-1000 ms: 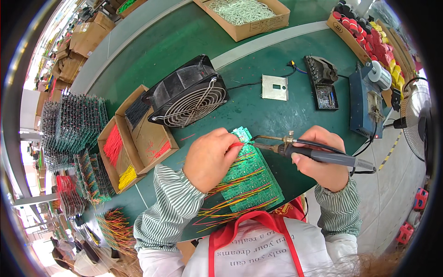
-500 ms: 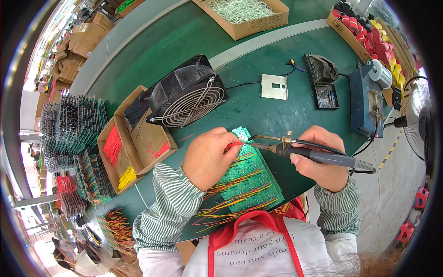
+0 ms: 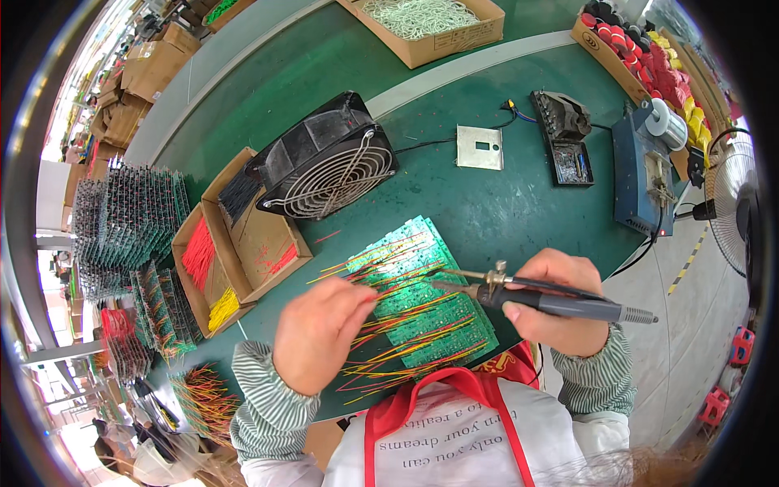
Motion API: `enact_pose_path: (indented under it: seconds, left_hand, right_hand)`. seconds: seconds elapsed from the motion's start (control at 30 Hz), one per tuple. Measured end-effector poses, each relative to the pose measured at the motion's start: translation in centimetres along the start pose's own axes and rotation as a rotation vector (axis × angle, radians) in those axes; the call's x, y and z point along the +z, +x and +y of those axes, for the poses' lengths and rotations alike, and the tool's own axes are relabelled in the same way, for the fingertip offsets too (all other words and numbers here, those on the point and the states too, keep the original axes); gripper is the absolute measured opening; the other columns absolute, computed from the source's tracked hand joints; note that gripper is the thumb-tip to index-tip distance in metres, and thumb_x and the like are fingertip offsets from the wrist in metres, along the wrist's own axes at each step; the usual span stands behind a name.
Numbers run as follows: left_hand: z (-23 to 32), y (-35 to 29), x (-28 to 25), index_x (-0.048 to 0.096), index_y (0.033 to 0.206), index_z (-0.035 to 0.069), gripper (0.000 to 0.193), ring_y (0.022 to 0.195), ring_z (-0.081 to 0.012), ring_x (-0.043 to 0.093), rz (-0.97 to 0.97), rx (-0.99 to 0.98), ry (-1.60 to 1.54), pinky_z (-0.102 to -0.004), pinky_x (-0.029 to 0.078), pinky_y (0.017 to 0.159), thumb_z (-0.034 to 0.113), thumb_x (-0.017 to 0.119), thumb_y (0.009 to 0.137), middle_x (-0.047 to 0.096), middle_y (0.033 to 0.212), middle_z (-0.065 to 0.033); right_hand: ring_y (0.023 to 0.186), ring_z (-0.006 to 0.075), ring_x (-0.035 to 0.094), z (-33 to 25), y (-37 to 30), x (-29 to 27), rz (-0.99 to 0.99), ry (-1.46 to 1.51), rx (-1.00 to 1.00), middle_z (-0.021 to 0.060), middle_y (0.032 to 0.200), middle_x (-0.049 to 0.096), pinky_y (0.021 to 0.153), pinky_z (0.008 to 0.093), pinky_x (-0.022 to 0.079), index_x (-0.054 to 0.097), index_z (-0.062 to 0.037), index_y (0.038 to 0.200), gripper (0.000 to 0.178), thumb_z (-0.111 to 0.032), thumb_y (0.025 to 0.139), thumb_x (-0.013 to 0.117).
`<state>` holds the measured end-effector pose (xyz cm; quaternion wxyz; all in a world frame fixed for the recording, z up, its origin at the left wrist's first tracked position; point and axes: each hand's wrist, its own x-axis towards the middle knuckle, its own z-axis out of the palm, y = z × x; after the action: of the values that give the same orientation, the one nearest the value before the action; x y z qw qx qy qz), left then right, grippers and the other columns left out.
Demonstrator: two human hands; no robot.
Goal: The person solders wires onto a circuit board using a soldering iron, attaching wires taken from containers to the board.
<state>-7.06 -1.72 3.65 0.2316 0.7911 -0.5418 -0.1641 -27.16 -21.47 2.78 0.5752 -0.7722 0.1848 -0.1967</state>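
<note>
My right hand (image 3: 560,302) grips a soldering iron (image 3: 560,303) with a thin solder-feed tube clamped along it. Its tip points left, over a panel of green circuit boards (image 3: 438,325) lying on the green table. Red, yellow and dark wires (image 3: 398,351) stick out leftward from the boards in rows. At the panel's left side, my left hand (image 3: 318,334) is closed in a pinch, slightly blurred. A bit of red wire (image 3: 372,298) shows at its fingertips; the rest is hidden by the fingers.
A black fan (image 3: 324,158) with a wire grille stands beyond the boards. Left of it, cardboard boxes (image 3: 296,235) hold cut wires. A blue solder station (image 3: 641,174) with a wire spool, a black tray (image 3: 572,165) and a metal plate (image 3: 479,148) stand right. Stacked boards (image 3: 126,227) fill the far left.
My left hand has moved left and toward me, off the panel's far end, uncovering wires there. The soldering iron in my right hand has moved slightly nearer to me.
</note>
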Motion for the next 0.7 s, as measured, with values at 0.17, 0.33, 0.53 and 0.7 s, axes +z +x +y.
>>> enact_pose_path:
  seconds: [0.17,0.33,0.53,0.7]
  left_hand:
    - [-1.4,-1.7,1.7,0.065,0.086,-0.001,0.011,0.063,-0.0205,0.061,-0.027,-0.121,-0.074,-0.0295,0.049,0.058,0.006,0.069,0.080,0.063,0.080,-0.0101]
    - [-2.1,-1.6,2.0,0.064,0.086,-0.001,0.010,0.059,-0.0185,0.058,-0.064,-0.159,-0.161,-0.0285,0.046,0.055,0.007,0.068,0.081,0.060,0.076,-0.0092]
    - [-2.4,-1.6,1.8,0.064,0.085,0.000,0.010,0.060,-0.0192,0.058,-0.101,-0.135,-0.120,-0.0295,0.047,0.055,0.008,0.067,0.081,0.060,0.074,-0.0093]
    - [-2.6,-1.4,1.7,0.064,0.085,0.000,0.010,0.059,-0.0197,0.058,-0.100,-0.120,-0.121,-0.0299,0.046,0.055,0.008,0.067,0.081,0.060,0.073,-0.0093]
  right_hand:
    - [0.053,0.0077,0.058,-0.3,0.0,1.8,-0.132,0.065,-0.011,0.0044,0.062,0.062,0.049,0.0239,0.045,0.058,-0.0006,0.081,0.016,-0.005,0.073,0.071]
    - [0.056,0.0082,0.060,-0.1,0.2,3.1,-0.158,0.074,-0.016,0.0053,0.064,0.064,0.052,0.0242,0.046,0.057,-0.0006,0.083,0.016,-0.006,0.074,0.070]
    - [0.058,0.0087,0.061,0.0,0.5,3.7,-0.188,0.095,0.041,0.0058,0.066,0.065,0.053,0.0244,0.047,0.057,-0.0007,0.084,0.017,-0.007,0.075,0.069]
    - [0.056,0.0098,0.061,0.0,0.9,3.7,-0.218,0.071,0.069,0.0060,0.065,0.064,0.052,0.0256,0.047,0.057,-0.0014,0.084,0.017,-0.008,0.075,0.069]
